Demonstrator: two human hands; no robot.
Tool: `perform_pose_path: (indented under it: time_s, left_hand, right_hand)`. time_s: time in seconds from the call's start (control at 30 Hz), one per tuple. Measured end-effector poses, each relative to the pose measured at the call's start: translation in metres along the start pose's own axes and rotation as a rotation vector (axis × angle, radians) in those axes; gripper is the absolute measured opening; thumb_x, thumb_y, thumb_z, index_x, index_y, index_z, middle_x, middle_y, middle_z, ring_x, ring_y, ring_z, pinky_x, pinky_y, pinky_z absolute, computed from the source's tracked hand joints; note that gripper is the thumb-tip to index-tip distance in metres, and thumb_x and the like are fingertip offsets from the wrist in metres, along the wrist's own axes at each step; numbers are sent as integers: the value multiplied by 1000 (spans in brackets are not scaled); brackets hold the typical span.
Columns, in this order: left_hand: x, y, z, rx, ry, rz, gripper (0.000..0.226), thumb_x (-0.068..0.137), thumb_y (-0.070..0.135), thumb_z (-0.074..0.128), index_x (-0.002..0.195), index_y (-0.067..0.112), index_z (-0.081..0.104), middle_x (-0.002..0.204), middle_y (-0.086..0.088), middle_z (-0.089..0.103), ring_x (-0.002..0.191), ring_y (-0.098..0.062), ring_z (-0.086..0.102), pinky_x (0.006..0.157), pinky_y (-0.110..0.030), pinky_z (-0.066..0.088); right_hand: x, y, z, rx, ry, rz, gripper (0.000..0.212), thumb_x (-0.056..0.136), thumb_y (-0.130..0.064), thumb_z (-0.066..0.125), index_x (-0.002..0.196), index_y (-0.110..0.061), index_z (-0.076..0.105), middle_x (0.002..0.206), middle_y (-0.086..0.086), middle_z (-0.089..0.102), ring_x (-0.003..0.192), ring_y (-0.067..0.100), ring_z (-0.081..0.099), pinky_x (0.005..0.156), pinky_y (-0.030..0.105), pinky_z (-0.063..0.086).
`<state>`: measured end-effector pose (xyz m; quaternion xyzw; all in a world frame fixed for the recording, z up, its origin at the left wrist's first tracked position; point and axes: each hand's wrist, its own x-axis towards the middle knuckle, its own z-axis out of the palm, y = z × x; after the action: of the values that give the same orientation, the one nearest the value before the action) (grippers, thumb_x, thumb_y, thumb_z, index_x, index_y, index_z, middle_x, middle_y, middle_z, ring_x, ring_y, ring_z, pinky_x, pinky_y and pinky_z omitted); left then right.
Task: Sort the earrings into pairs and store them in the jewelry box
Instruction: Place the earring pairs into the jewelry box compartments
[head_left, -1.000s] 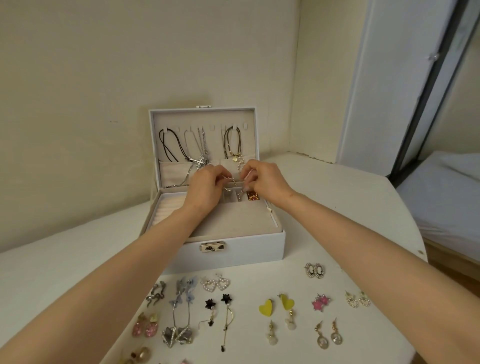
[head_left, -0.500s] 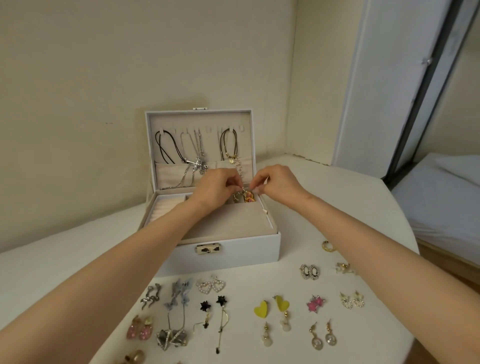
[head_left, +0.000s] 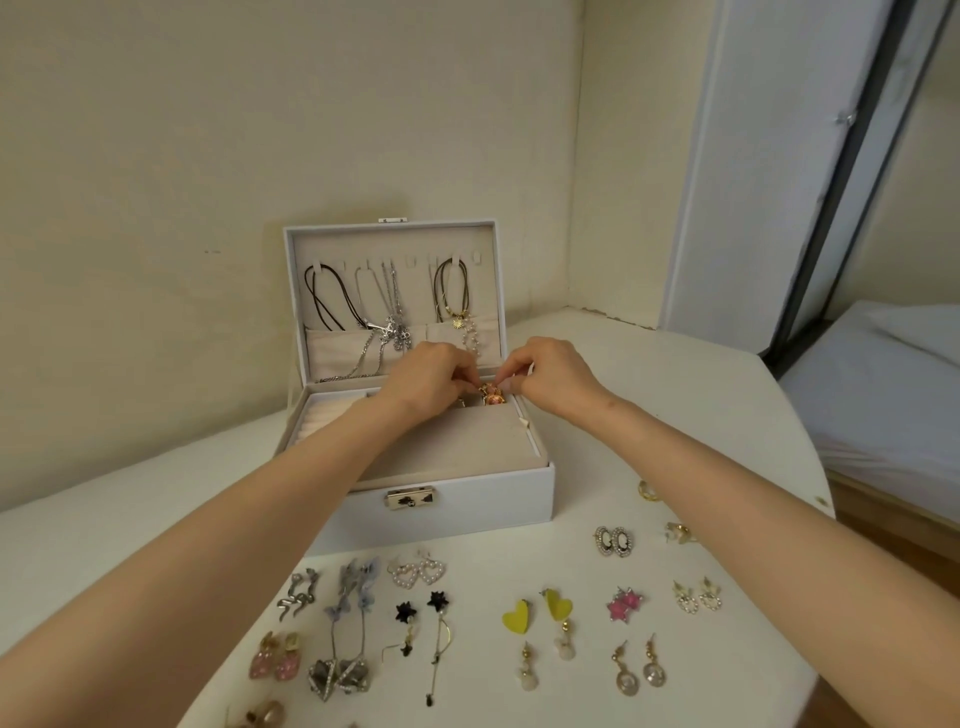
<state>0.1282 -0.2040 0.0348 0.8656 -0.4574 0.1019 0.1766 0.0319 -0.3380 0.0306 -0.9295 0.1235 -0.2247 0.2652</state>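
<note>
On the white table (head_left: 727, 415), earring pairs lie in rows near the viewer. From the left these include a silver snake-shaped pair (head_left: 296, 592), a blue-grey long drop pair (head_left: 353, 613), a pearl heart pair (head_left: 418, 572), a black flower drop pair (head_left: 423, 613), a yellow heart pair (head_left: 537, 610) and a pink star pair (head_left: 626, 605). The drop pairs lie with their long axes running away from the viewer, top ends toward the white rectangular jewelry box (head_left: 467, 499). The box stands behind the rows, clasp facing the viewer, lid upright at the far side. Black cord and silver chain necklaces (head_left: 384, 312) hang inside the lid. The left hand (head_left: 428, 376) and right hand (head_left: 558, 376) are close together over the rear right compartment. A small gold-and-orange earring (head_left: 492, 399) sits at that compartment, between the fingertips. The right thumb and forefinger pinch its upper edge. The left fingers curl against its left side; whether they grip it cannot be told. Its orientation cannot be resolved.
</note>
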Motion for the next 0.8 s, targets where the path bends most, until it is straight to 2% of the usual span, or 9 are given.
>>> perform_pose_path:
  time_s: [0.07,0.2,0.27,0.33,0.43,0.57,0.8]
  left_hand:
    - [0,1,-1,5,-1,-24,10,83,18,64,91,21,70,92,-1,69,93,-19,59,71,-27,41]
    - [0,2,-2,-17,7,-45,9,80,17,65,88,21,67,89,1,70,93,-20,61,75,-30,45]
    - [0,2,-3,-24,4,-50,9,80,16,65,87,21,67,89,1,70,90,-19,59,75,-29,44]
    - [2,1,-3,-62,-13,-57,9,80,14,65,85,21,68,85,0,68,84,-17,57,72,-27,42]
    - [7,-2,-5,-161,-75,-74,13,78,10,68,78,23,65,77,0,63,79,-16,56,76,-30,47]
    - [10,-5,-4,-244,-110,-94,15,78,9,71,73,22,64,75,-1,63,77,-19,58,79,-37,52]
    - [10,-1,4,-186,-58,-89,11,79,10,67,78,20,65,77,4,62,81,-17,59,80,-31,48]
  right_hand:
    - [0,-2,-1,-32,-44,20,11,78,-19,70,87,-21,75,67,-16,46,80,11,49,69,24,35]
    - [2,-12,-2,-119,-142,73,10,75,-26,72,84,-30,71,66,-17,47,82,13,51,56,23,32]
    - [4,-15,-1,-162,-152,83,11,75,-26,71,85,-30,70,73,-15,53,88,16,54,62,24,34]
    - [5,-16,0,-205,-136,81,12,78,-26,71,89,-29,71,90,-7,62,97,19,57,69,23,34]
    - [5,-17,2,-230,-113,71,12,80,-22,70,90,-27,71,103,-2,65,100,19,59,71,24,35]
    - [3,-17,0,-213,-124,48,13,80,-24,71,93,-24,72,87,-5,56,91,16,55,69,23,34]
    - [1,-15,0,-169,-123,33,14,79,-22,72,92,-21,73,83,-6,53,83,13,50,70,23,36]
